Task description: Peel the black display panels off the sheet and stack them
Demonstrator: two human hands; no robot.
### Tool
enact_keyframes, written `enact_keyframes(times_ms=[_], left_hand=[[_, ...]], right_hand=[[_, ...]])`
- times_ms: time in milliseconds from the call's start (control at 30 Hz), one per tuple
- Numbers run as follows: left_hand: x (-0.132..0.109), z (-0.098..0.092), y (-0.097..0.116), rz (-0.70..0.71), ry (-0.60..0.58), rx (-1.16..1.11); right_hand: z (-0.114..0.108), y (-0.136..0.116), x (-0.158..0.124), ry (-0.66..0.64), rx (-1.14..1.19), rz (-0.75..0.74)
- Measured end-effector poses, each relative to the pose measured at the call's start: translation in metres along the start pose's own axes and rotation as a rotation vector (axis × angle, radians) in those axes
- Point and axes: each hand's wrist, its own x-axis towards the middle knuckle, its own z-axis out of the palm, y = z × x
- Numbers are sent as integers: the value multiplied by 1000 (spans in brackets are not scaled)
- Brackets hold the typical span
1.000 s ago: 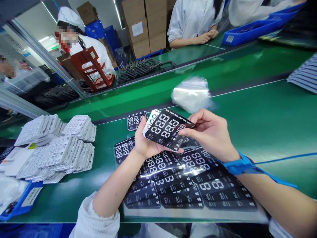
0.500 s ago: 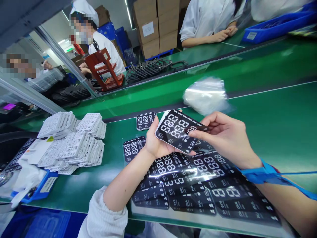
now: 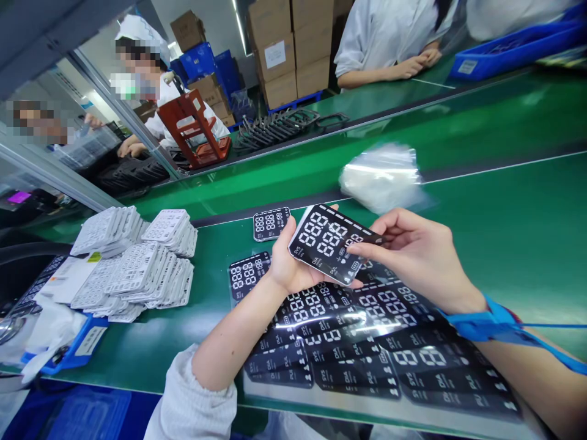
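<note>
At the far left of our green conveyor belt (image 3: 504, 269) we have a crumpled white plastic sheet (image 3: 48, 321) over a blue plastic tray with a pale label (image 3: 87, 342); beside them lie stacks of white gridded plastic panels (image 3: 132, 263), fanned in overlapping rows. Further right, a small black display panel with white digits (image 3: 271, 223) lies alone on the belt, and a second one (image 3: 247, 275) lies just left of our left wrist; a white knitted sleeve (image 3: 192, 397) covers that forearm.

Our left hand (image 3: 298, 263) is palm up, cradling a glossy black rectangular display panel with white segmented digits (image 3: 328, 244), tilted above the belt; one fingertip shows past its upper edge. Our right hand (image 3: 413, 260) comes in from the right, thumb and fingers closed on the panel's right end, so the hands are apart but share the panel. Below them, overlapping rows of matching black panels in clear film (image 3: 358, 348) cover the belt's near edge; a blue wrist strap with a cord (image 3: 486, 321) circles our right wrist; a clear bag of white material (image 3: 380, 177) lies beyond our fingers.
</note>
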Motion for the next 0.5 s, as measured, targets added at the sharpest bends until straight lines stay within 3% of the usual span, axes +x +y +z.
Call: enact_keyframes(times_ms=[500], left_hand=[[1,-3,-2,27,-63,41]], right_hand=[[-1,3,-1,-37,-66,-38]])
